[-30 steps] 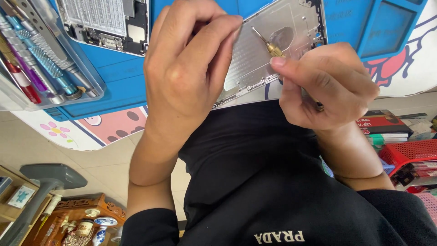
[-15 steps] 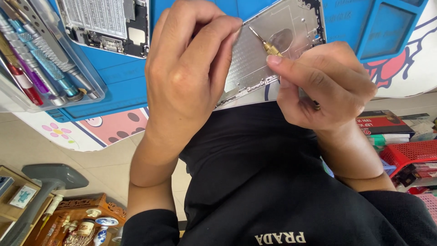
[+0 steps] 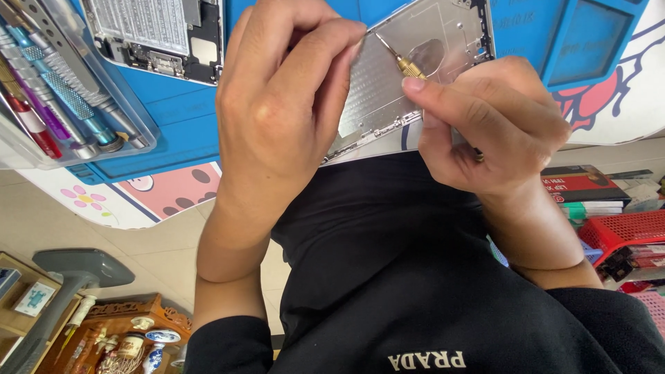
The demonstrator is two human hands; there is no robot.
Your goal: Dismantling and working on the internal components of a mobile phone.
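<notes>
— What is the left hand (image 3: 291, 104) doing?

— It lies curled over the near left edge of the silver metal panel (image 3: 409, 76), fingers bent down onto it and gripping it in place; the panel itself rests on the blue work mat (image 3: 180, 131), tilted across the mat's near edge.

— And the right hand (image 3: 492, 125)?

— Closed around a small screwdriver (image 3: 398, 59); thumb and forefinger pinch its brass collar, the thin shaft points up and left, and the tip touches the panel just beside the oval cut-out; the handle is hidden inside the fist, so I cannot tell its colour.

— How close are the two hands?

— Near each other, both on the panel; the left fingertips sit just beside the screwdriver's tip, though I cannot tell whether they touch it.

— What else lies about the panel?

— To its left on the mat, a second opened device shell (image 3: 159, 34) with a grey board inside; further left again, a clear plastic tray (image 3: 138, 128) holding a row of screwdrivers with coloured handles; to the panel's right and below, a red basket (image 3: 623, 232) and some stacked boxes; beneath it, the person's black shirt (image 3: 415, 277).
</notes>
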